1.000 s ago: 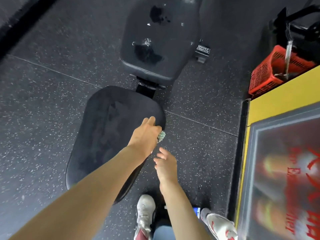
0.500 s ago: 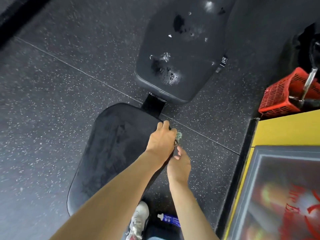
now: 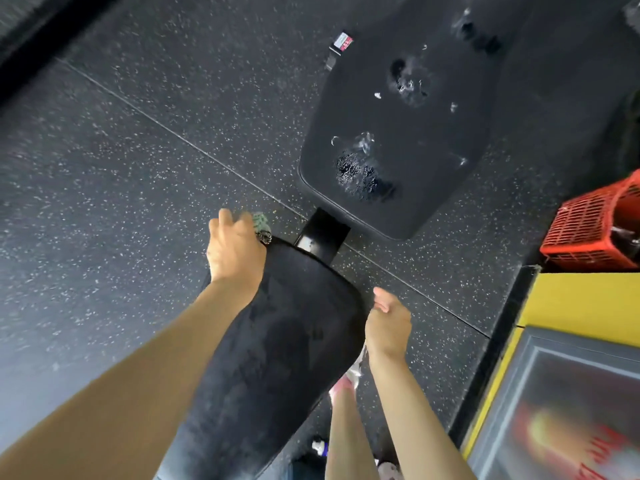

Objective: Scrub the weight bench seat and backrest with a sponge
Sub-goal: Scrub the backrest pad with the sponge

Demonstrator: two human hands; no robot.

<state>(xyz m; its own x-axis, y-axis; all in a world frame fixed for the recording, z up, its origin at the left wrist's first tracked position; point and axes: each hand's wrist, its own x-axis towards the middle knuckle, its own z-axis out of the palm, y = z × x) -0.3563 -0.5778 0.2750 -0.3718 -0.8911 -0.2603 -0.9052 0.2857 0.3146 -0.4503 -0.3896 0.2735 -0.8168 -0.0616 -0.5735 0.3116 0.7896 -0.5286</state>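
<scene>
- The sponge point(image 3: 260, 223) is clasped in the left grip point(image 3: 235, 252) at the far left corner of the seat point(image 3: 294, 323), touching its edge.
- The right grip point(image 3: 388, 322) is held loose, with relaxed fingers and nothing grasped, just beside the seat's right edge.
- The backrest point(image 3: 440, 202) is seen beyond the seat, blotched with wet foam point(image 3: 363, 174).
- A red basket point(image 3: 588, 223) is seen at the right.

I see a gym: black speckled rubber floor tiles point(image 3: 138, 168), and a padded weight-bench seat point(image 3: 287, 341) and backrest point(image 3: 398, 116) joined by a black steel frame point(image 3: 320, 233).
</scene>
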